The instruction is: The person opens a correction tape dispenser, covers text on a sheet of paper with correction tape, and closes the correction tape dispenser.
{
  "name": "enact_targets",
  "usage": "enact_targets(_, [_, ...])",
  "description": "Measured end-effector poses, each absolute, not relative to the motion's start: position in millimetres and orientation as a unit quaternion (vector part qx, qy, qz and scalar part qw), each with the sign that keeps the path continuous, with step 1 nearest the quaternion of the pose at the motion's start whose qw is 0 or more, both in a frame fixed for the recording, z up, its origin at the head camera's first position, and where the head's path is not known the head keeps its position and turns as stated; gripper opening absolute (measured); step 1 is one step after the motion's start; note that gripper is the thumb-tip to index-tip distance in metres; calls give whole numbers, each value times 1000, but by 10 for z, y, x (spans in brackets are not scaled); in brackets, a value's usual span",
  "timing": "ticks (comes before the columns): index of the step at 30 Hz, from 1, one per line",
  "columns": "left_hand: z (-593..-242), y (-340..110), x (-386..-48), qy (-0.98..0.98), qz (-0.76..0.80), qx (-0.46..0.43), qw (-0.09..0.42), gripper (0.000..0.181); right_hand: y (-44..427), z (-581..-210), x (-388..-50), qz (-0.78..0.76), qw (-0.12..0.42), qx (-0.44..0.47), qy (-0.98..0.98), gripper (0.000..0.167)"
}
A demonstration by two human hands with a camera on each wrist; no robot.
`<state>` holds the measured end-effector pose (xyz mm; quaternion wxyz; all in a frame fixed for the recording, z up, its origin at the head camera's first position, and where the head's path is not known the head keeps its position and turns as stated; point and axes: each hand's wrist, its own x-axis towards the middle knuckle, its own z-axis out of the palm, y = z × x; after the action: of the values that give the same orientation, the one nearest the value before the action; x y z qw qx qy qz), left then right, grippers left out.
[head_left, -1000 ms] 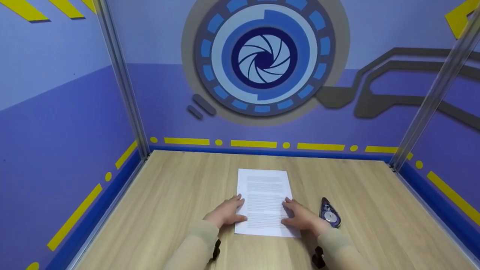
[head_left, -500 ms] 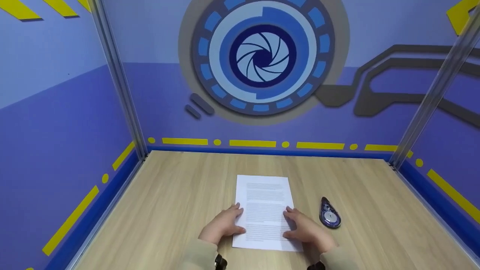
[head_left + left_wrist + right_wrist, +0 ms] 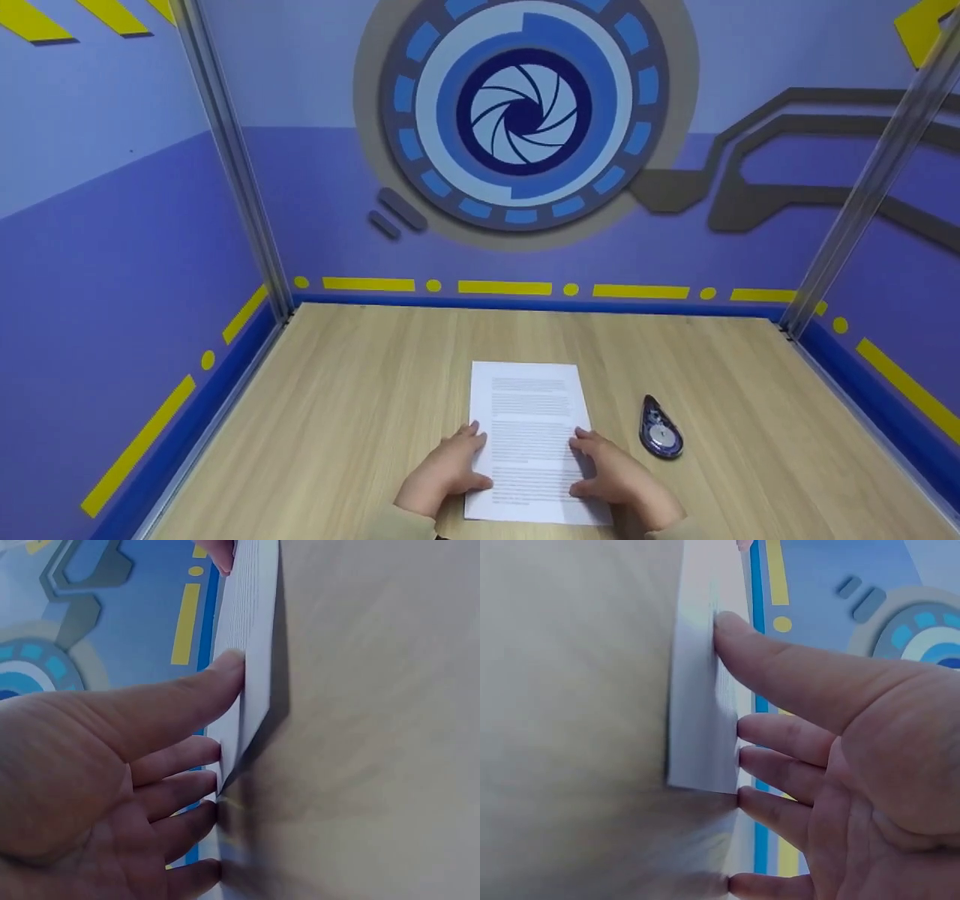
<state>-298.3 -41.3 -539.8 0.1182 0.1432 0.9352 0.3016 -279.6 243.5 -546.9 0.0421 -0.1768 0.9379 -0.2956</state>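
Plainly, from the head view we see printed paper [image 3: 529, 442] on the table [image 3: 360, 405] between left hand [image 3: 444, 469] and right hand [image 3: 619, 476], a teardrop-shaped object [image 3: 661, 429] to the right. At the left wrist we find thumb [image 3: 187, 697] on paper, fingers [image 3: 176, 757] outstretched; at the right wrist, likewise.

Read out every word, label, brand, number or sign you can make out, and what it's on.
No text can be quoted from these views.
White sheet: lines of print, too small and blurred to read.
Dark teardrop-shaped tool: no readable marking.
Back wall: a round emblem and yellow dashes and dots, no lettering visible.
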Motion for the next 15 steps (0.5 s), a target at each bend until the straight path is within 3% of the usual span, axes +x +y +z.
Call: enact_targets(15, [-5344, -350, -2897, 946, 268, 135, 125, 90, 2395, -5360, -2716, -260, 54, -162, 950, 73])
